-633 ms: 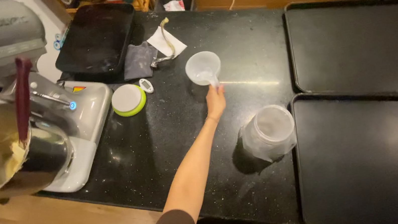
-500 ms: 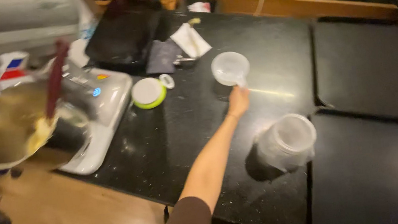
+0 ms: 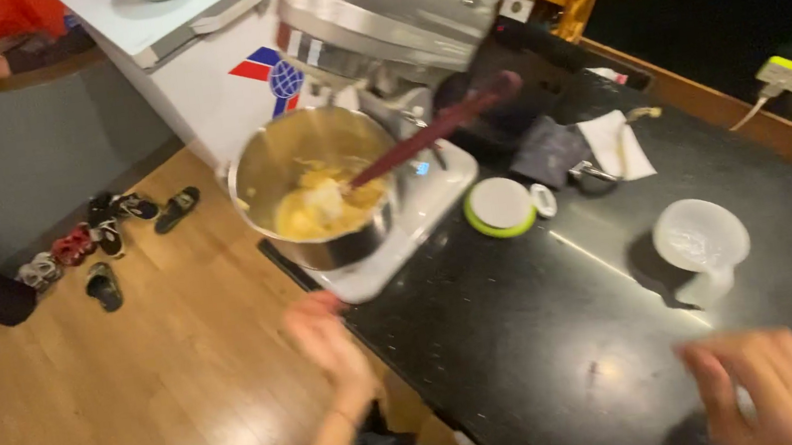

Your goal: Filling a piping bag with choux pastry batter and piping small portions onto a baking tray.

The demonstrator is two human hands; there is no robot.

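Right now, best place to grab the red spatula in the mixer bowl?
Probably the free upper end of the red spatula. Its blade is buried in yellow batter in the steel bowl, and the handle leans up and right over the rim. Come from the counter side; the mixer head overhangs the bowl, blocking a straight-down reach.

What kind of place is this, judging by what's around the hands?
Most likely a home kitchen. A silver stand mixer has a steel bowl of yellow batter with a dark red spatula in it, standing on a black stone countertop, and pairs of shoes lie on the wooden floor.
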